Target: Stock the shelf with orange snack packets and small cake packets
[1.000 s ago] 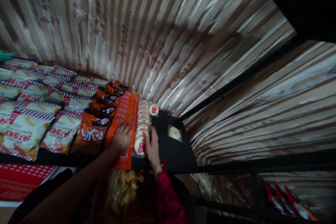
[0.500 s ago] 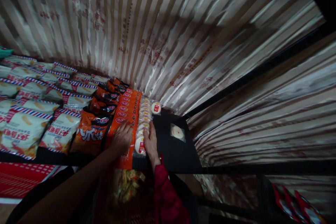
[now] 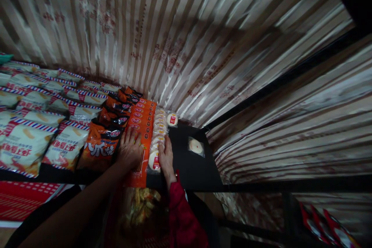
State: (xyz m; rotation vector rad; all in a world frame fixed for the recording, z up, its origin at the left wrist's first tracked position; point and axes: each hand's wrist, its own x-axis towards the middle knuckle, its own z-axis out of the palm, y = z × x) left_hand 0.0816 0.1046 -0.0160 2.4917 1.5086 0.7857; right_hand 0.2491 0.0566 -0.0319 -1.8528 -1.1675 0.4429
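Observation:
My left hand point(image 3: 130, 150) lies flat with its fingers stretched over the left edge of a flat orange packet sheet point(image 3: 147, 124). Against the right side of a row of clear-wrapped round rice crackers point(image 3: 159, 127) rests my right hand point(image 3: 166, 155), its fingers extended along the row. The crackers stand in a line beside the orange sheet. Just left of my left hand is an orange-and-black snack bag point(image 3: 100, 145), the front one of a row. A single wrapped cracker point(image 3: 172, 119) lies at the row's far end, and another wrapped cracker point(image 3: 196, 146) lies apart on the right.
White snack bags point(image 3: 26, 139) fill the black shelf point(image 3: 188, 170) to the left. Pleated, shiny sheeting point(image 3: 174, 46) hangs behind and to the right, with a dark bar point(image 3: 276, 75) across it. A red basket point(image 3: 26, 199) and a clear bag of food point(image 3: 145, 205) are below.
My left hand has slid a little left and away from the crackers, its fingers now more spread on the orange sheet. My right hand stays beside the cracker row.

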